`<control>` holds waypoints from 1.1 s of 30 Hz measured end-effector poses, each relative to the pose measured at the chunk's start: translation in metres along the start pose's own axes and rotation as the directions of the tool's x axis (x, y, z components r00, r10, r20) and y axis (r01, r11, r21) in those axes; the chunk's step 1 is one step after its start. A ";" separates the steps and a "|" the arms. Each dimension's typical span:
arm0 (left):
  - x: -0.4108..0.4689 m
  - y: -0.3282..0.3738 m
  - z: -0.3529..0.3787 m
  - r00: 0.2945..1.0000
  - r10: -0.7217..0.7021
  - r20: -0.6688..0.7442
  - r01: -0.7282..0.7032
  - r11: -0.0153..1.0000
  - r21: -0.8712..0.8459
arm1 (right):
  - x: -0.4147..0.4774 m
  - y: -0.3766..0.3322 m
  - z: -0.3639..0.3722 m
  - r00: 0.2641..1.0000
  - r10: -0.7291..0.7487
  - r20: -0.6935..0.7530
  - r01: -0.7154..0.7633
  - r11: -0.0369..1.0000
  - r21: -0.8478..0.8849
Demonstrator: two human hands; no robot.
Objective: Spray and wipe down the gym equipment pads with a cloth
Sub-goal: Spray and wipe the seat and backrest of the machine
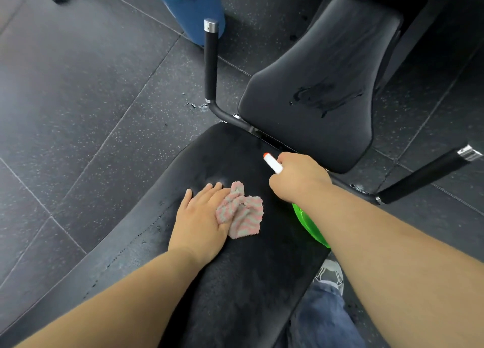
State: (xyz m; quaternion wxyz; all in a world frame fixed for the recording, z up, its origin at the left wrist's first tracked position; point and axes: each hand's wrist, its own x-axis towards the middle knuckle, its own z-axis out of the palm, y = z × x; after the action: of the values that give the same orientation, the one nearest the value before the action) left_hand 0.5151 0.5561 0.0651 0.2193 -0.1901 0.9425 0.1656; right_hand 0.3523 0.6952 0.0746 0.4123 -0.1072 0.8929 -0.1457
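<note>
A long black back pad (235, 282) runs from the bottom of the head view up to the middle, its surface damp and streaked. My left hand (201, 216) lies flat on it with straight fingers, and a pink and grey striped cloth (242, 211) is tucked between its fingers and spreads to the right. My right hand (298, 177) grips a green spray bottle (309, 226) by its white head, with the red-tipped nozzle (271, 161) pointing up and left. Beyond the gap lies a black seat pad (327, 72) with a wet patch (324, 96).
Two black padded handles flank the seat, one upright at the left (210, 59) and one slanting at the right (424, 174). A blue bucket (188, 7) stands on the dark speckled rubber floor (78, 98). My jeans leg and shoe (327, 277) are beside the back pad.
</note>
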 end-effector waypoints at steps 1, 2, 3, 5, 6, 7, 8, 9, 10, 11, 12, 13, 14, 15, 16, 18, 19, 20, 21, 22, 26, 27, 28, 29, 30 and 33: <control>0.000 0.000 0.000 1.000 -0.004 -0.005 0.004 1.000 0.016 | 0.002 0.000 -0.001 1.000 0.004 0.010 -0.004 1.000 -0.003; 0.000 0.000 0.001 1.000 -0.006 -0.014 0.006 1.000 0.023 | 0.003 0.000 -0.001 1.000 0.011 0.020 -0.011 1.000 -0.006; 0.001 0.000 0.002 1.000 -0.004 -0.025 0.005 1.000 0.025 | 0.004 0.000 -0.001 0.999 0.018 0.031 -0.018 1.000 -0.010; 0.001 0.000 0.002 0.999 0.000 -0.038 0.001 1.000 0.030 | 0.003 0.003 -0.001 0.997 0.045 0.057 -0.044 0.999 -0.032; 0.001 -0.001 0.003 0.999 0.000 -0.039 0.001 0.999 0.039 | 0.002 0.006 -0.001 0.995 0.069 0.071 -0.065 0.997 -0.044; 0.001 -0.001 0.004 0.999 -0.001 -0.041 0.003 0.999 0.049 | -0.001 0.010 -0.001 0.992 0.092 0.082 -0.088 0.995 -0.051; 0.002 -0.002 0.005 0.999 -0.003 -0.043 0.005 0.998 0.055 | -0.004 0.016 0.000 0.989 0.110 0.094 -0.105 0.993 -0.056; 0.002 -0.002 0.006 0.999 -0.006 -0.047 0.009 0.998 0.055 | -0.007 0.023 0.001 0.987 0.122 0.109 -0.116 0.992 -0.059; 0.002 -0.004 0.005 0.998 -0.011 -0.056 0.014 0.998 0.056 | -0.010 0.029 0.003 0.984 0.129 0.120 -0.123 0.991 -0.060; 0.002 -0.002 0.005 0.998 -0.009 -0.057 0.013 0.998 0.060 | -0.014 0.038 0.004 0.982 0.146 0.123 -0.140 0.989 -0.051; 0.001 -0.001 0.004 0.999 -0.014 -0.053 0.018 0.998 0.063 | -0.017 0.044 0.005 0.980 0.155 0.122 -0.151 0.988 -0.041; 0.001 -0.001 0.004 0.999 -0.016 -0.048 0.019 0.998 0.063 | -0.019 0.049 0.006 0.981 0.156 0.112 -0.153 0.988 -0.032; 0.001 0.001 0.003 0.999 -0.016 -0.044 0.019 0.998 0.061 | -0.021 0.052 0.007 0.985 0.142 0.093 -0.141 0.990 -0.024; 0.001 0.002 0.003 0.999 -0.016 -0.047 0.019 0.998 0.060 | -0.023 0.053 0.007 0.992 0.113 0.061 -0.113 0.994 -0.012; 0.002 0.003 0.001 0.998 -0.016 -0.059 0.020 0.998 0.060 | -0.022 0.052 0.006 0.997 0.075 0.022 -0.075 0.997 0.003; 0.005 0.007 0.000 0.995 -0.014 -0.098 0.019 0.998 0.054 | -0.018 0.044 -0.003 0.998 0.000 -0.057 0.001 1.000 0.013; 0.005 0.006 0.000 0.993 -0.013 -0.113 0.020 0.998 0.062 | -0.016 0.037 -0.006 0.996 -0.034 -0.078 0.035 0.999 0.012; 0.005 0.007 0.001 0.992 -0.008 -0.126 0.017 0.997 0.070 | -0.011 0.031 -0.011 0.994 -0.059 -0.093 0.061 0.998 0.010; 0.005 0.007 0.003 0.991 -0.005 -0.133 0.015 0.997 0.072 | -0.006 0.024 -0.015 0.992 -0.075 -0.100 0.076 0.997 0.005; 0.005 0.007 0.003 0.991 -0.005 -0.136 0.015 0.998 0.069 | 0.000 0.018 -0.018 0.992 -0.078 -0.098 0.078 0.997 -0.003; 0.005 0.004 0.005 0.992 -0.020 -0.122 0.027 0.998 0.054 | 0.012 0.001 -0.024 0.996 -0.022 -0.084 0.015 0.996 -0.090; 0.005 0.003 0.006 0.992 -0.023 -0.124 0.030 0.998 0.055 | 0.012 0.001 -0.023 0.997 -0.011 -0.074 0.003 0.995 -0.102; 0.005 0.003 0.006 0.991 -0.026 -0.130 0.034 0.998 0.057 | 0.012 0.002 -0.022 0.998 -0.001 -0.062 -0.005 0.994 -0.108; 0.005 0.003 0.006 0.991 -0.029 -0.134 0.037 0.998 0.057 | 0.011 0.005 -0.019 0.999 0.007 -0.048 -0.012 0.994 -0.112; 0.005 0.003 0.006 0.990 -0.029 -0.136 0.037 0.998 0.054 | 0.010 0.009 -0.017 0.999 0.020 -0.038 -0.024 0.994 -0.111; 0.006 0.002 0.006 0.989 -0.027 -0.144 0.035 0.998 0.049 | 0.008 0.026 -0.007 0.994 0.093 -0.066 -0.098 0.992 -0.074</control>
State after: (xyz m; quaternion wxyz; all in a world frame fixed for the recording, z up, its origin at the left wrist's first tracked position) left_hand 0.5113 0.5586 0.0577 0.1582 -0.2103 0.9568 0.1238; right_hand 0.3400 0.7183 0.0648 0.3863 -0.0758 0.9144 -0.0944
